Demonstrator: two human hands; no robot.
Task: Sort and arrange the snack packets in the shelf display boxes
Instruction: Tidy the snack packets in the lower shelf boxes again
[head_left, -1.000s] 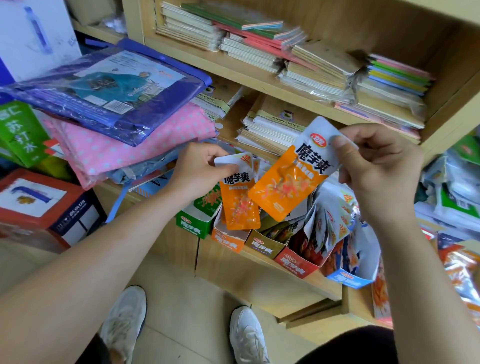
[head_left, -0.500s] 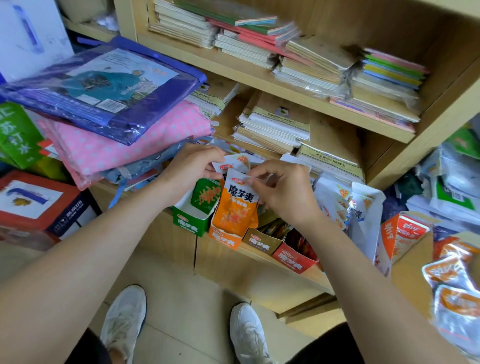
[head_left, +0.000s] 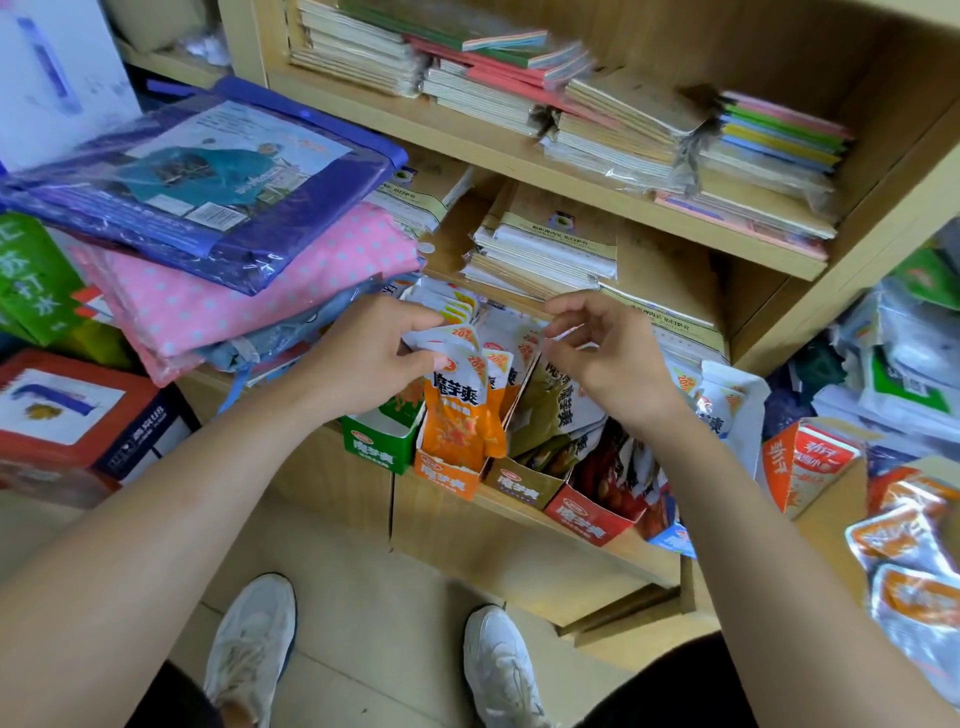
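Several display boxes stand in a row on the low shelf: a green box (head_left: 375, 442), an orange box (head_left: 445, 476), an olive box (head_left: 521, 486) and a red box (head_left: 587, 515). Orange snack packets (head_left: 460, 421) stand upright in the orange box. My left hand (head_left: 363, 353) pinches the white tops of these packets. My right hand (head_left: 605, 348) hovers just to their right above the olive packets (head_left: 558, 402), fingers loosely curled and holding nothing. Red packets (head_left: 618, 473) fill the red box.
Folded pink and purple plastic-wrapped goods (head_left: 218, 223) overhang the shelf at the left. Stacks of notebooks (head_left: 545, 249) fill the shelves behind. More loose packets (head_left: 914, 582) and an orange carton (head_left: 805, 467) lie at the right. My shoes (head_left: 249, 649) stand on the floor below.
My right hand brought its orange packet down into the orange box and let go. My left hand lowered its packet too and now holds the packet tops together.
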